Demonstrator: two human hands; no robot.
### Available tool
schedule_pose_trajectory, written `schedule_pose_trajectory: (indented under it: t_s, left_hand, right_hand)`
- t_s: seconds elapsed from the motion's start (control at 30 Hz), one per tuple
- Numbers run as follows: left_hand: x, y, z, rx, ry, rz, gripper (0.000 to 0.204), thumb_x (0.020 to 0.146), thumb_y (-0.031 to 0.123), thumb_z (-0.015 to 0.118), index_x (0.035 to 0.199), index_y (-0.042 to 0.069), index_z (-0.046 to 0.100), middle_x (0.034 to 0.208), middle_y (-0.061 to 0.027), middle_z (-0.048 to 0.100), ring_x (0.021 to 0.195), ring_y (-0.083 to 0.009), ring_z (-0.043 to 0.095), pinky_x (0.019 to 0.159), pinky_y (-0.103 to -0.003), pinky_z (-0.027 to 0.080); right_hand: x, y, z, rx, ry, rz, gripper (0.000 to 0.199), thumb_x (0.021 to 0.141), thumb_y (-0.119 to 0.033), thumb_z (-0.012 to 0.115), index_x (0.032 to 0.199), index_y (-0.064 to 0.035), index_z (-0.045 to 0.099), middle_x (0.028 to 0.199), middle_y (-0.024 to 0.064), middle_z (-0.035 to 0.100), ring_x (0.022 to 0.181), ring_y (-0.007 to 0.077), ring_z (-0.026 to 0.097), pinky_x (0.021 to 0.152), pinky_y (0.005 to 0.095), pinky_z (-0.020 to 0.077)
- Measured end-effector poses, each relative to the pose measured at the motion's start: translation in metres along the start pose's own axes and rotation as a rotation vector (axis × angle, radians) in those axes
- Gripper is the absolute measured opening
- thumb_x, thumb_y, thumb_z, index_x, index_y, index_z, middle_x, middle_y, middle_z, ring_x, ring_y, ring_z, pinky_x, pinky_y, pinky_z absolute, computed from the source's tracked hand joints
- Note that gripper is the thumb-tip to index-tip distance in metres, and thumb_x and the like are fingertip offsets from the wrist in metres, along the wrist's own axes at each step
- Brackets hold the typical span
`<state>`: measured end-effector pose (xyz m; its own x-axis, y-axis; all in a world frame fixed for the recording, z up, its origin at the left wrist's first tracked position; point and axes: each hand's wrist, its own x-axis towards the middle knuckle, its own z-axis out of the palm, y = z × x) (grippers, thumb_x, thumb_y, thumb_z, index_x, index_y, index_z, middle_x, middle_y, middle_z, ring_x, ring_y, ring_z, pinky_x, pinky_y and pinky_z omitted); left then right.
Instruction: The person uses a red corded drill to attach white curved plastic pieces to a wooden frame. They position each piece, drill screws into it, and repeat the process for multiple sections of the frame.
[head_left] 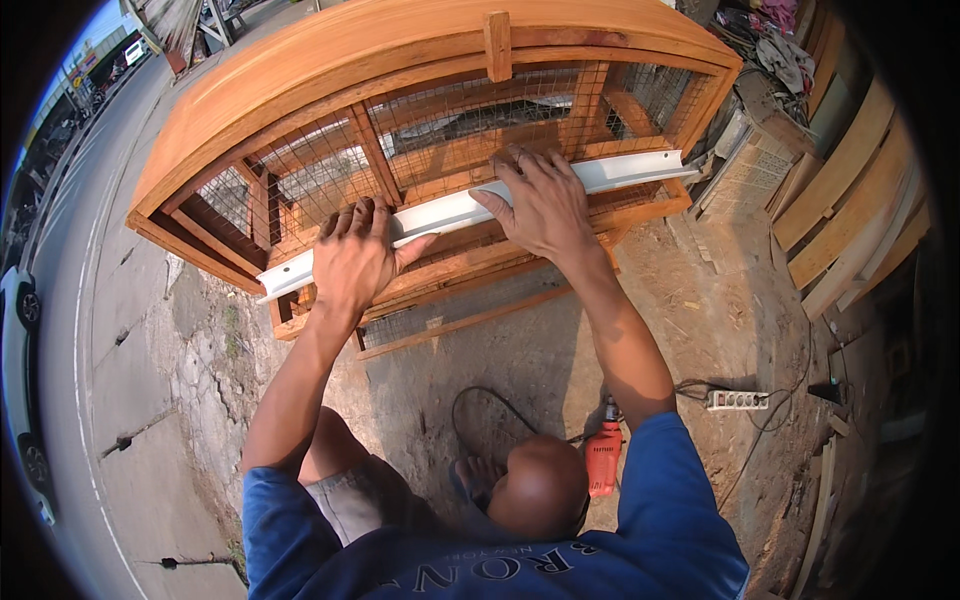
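Note:
A long white plastic channel (440, 217), like a narrow gutter with a hole near each end, lies across the front of a wooden cage (330, 62) with wire mesh sides. My left hand (350, 262) grips it left of the middle, fingers hooked over the far edge and thumb stretched along the near side. Right of the middle, my right hand (543, 205) closes on the same channel, fingers over the back and thumb at the front. The channel runs along the lower part of the mesh, its right end reaching the cage's corner. My palms hide parts of it.
A red power drill (603, 460) lies on the ground by my right knee. Its cord runs near a white power strip (738, 400). Wooden boards (840, 170) lean at the right. On the left, a road (75, 250) carries a parked-looking car (25, 400).

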<state>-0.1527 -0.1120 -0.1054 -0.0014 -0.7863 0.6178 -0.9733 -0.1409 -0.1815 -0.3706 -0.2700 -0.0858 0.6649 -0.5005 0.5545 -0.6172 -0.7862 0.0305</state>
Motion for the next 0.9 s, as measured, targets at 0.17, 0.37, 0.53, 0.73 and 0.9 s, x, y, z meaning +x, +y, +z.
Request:
schedule_pose_trajectory:
  t_s: [0.17,0.37,0.53,0.73,0.9]
  left_hand:
    - [0.001,0.001,-0.005,0.028,0.031,0.027,0.082,0.093,0.071,0.051,0.115,-0.005,0.071,0.112,-0.0241,0.073,0.104,-0.0348,0.072,0.091,-0.042,0.057]
    - [0.003,-0.002,-0.003,0.003,0.064,0.037,0.079,0.090,0.071,0.056,0.109,-0.004,0.074,0.106,-0.0228,0.075,0.097,-0.0332,0.075,0.086,-0.040,0.059]
    - [0.004,-0.004,-0.002,-0.030,0.119,0.050,0.077,0.089,0.071,0.058,0.103,-0.003,0.075,0.100,-0.0215,0.075,0.090,-0.0322,0.076,0.080,-0.039,0.060]
    - [0.008,-0.006,-0.001,-0.027,0.136,0.060,0.077,0.088,0.073,0.059,0.099,-0.001,0.076,0.094,-0.0184,0.077,0.085,-0.0284,0.077,0.073,-0.037,0.061]
    - [0.007,-0.008,0.004,-0.033,0.136,0.080,0.078,0.089,0.073,0.056,0.095,-0.001,0.076,0.094,-0.0175,0.077,0.084,-0.0275,0.077,0.072,-0.037,0.062]
  right_hand:
    - [0.005,0.000,0.006,0.093,0.128,0.011,0.041,0.096,-0.034,0.050,0.107,-0.0036,0.075,0.105,0.0185,0.073,0.101,0.0319,0.069,0.102,0.0478,0.0421]
    - [0.011,-0.004,0.015,0.048,0.377,-0.027,0.028,0.090,-0.018,0.052,0.093,-0.0041,0.076,0.089,0.0129,0.075,0.084,0.0260,0.071,0.090,0.0404,0.0438]
    - [0.012,-0.001,0.016,0.016,0.412,-0.045,0.026,0.090,-0.017,0.053,0.086,-0.0035,0.075,0.082,0.0110,0.075,0.075,0.0249,0.071,0.085,0.0387,0.0445]
    - [0.017,0.001,0.019,0.079,0.466,-0.068,0.028,0.088,-0.017,0.053,0.076,-0.0035,0.075,0.073,0.0110,0.073,0.066,0.0227,0.069,0.081,0.0377,0.0451]
    - [0.014,0.003,0.021,0.079,0.420,-0.037,0.029,0.087,-0.018,0.054,0.073,-0.0032,0.074,0.071,0.0118,0.073,0.064,0.0230,0.068,0.079,0.0370,0.0443]
